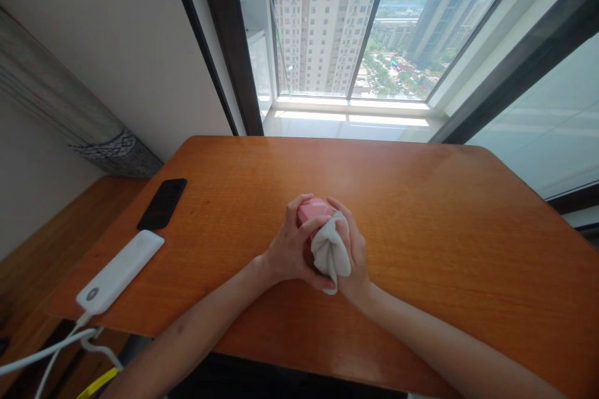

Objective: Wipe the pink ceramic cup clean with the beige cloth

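Note:
My left hand (291, 248) is wrapped round a small pink object (312, 210) just above the middle of an orange wooden table (421, 212). Only the pink object's top shows between my fingers. My right hand (354, 248) presses a bunched white cloth (330, 250) against the pink object from the right. Both hands are closed and touch each other over the object.
A black phone (162, 203) lies face up near the table's left edge. A white power bank (120, 271) sits nearer me on the left, with white cables (44, 354) hanging off the corner. A large window (355, 43) stands beyond the far edge.

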The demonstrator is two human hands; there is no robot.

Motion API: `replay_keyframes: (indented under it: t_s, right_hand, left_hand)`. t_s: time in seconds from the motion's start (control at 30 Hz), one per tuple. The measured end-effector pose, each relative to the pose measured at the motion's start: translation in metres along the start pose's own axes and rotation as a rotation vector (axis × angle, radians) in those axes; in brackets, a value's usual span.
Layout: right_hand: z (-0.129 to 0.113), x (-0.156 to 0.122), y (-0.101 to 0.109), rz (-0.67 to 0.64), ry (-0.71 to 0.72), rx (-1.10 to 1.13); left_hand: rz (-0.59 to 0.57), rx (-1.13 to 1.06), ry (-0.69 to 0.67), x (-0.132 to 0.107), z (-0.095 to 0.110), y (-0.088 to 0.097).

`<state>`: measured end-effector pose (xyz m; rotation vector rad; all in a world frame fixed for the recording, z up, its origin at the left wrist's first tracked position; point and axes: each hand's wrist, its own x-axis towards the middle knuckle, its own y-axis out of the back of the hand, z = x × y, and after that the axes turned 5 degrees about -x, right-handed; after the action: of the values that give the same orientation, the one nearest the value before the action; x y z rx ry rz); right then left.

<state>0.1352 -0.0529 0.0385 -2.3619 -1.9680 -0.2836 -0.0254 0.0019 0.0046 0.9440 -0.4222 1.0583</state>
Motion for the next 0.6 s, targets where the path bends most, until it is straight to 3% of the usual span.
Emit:
replay_keyframes:
  t_s: [0.17,0.37,0.47,0.6]
  right_hand:
    - [-0.011,0.010,-0.002,0.050,-0.110,0.082]
    - [-0.024,0.016,0.001,0.038,-0.294,0.234]
    - [-0.027,0.019,0.004,0.045,-0.322,0.241]
    - [-0.030,0.027,0.010,0.046,-0.171,-0.013]
  left_hand:
    - [-0.141,0.151,0.012,-0.001,-0.001,-0.001]
    - [-0.107,0.287,-0.082,0.003,0.005,-0.006]
    - [-0.059,0.163,-0.080,0.005,0.008,-0.008]
    - [0.054,-0.188,0.090,0.003,0.006,-0.015]
